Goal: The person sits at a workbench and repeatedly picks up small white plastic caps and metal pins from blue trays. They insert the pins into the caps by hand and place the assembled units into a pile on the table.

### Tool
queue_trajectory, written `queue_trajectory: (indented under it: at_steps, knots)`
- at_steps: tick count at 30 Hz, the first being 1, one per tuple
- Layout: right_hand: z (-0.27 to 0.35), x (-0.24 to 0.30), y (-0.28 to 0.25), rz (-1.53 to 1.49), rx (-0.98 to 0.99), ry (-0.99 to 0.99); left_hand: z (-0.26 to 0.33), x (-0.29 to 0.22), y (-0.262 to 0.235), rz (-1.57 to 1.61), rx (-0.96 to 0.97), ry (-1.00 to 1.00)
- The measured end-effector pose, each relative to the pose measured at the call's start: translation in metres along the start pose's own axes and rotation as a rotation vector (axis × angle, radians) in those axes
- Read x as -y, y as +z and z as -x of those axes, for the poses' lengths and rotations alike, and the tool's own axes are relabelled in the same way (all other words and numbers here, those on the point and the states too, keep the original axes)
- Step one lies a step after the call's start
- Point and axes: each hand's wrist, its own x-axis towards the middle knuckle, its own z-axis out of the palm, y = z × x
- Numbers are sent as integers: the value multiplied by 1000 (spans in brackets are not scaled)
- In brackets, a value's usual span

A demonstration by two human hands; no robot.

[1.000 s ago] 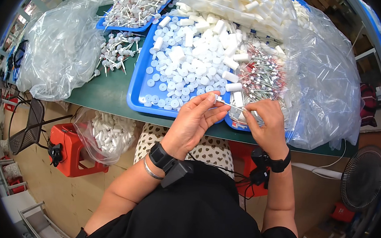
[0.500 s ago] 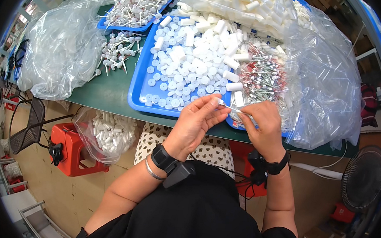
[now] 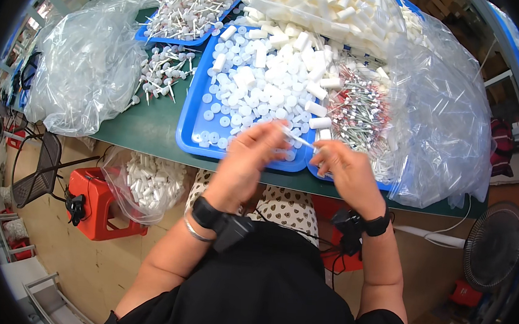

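Note:
Over the front of the blue tray [image 3: 182, 133], my two hands are close together with a thin white stick-like piece [image 3: 299, 139] between them. My right hand [image 3: 349, 172] pinches the near right end of this piece between thumb and fingertips. My left hand [image 3: 247, 161] is at its other end, its fingers smeared by motion, so I cannot tell whether it grips the piece. In the tray lie many translucent white discs [image 3: 262, 109] with holes and white foam-like cylinders [image 3: 301, 41]. Red and white thin-stemmed pieces [image 3: 361, 109] are heaped beside them, right of the cylinders.
Stemmed disc pieces [image 3: 189, 10] fill another blue tray at the back left, and more [image 3: 163, 72] lie on the green table [image 3: 134, 132]. Large clear plastic bags [image 3: 80, 75] flank the work. A red stool [image 3: 94, 204] and a fan [image 3: 495, 244] stand below.
My left hand has moved slightly left and down, blurring. More of the thin white piece shows between the hands. My right hand has shifted slightly, still pinching.

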Motion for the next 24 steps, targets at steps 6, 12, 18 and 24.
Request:
queue_trajectory:
  at_steps: [6,12,18,24]
  knots:
    - [-36,-21,-39,732,-278,-275,-46,-93,-111,-374,-500,638]
    - [-49,-42,-42,943,-226,-278,-37,-85,-80,-947,-496,611]
    - [-50,-36,-42,774,-197,-252,-25,-8,-34,-1339,82,786]
    - [-43,-39,-46,749,-180,-251,-38,7,-32,-1518,98,831]
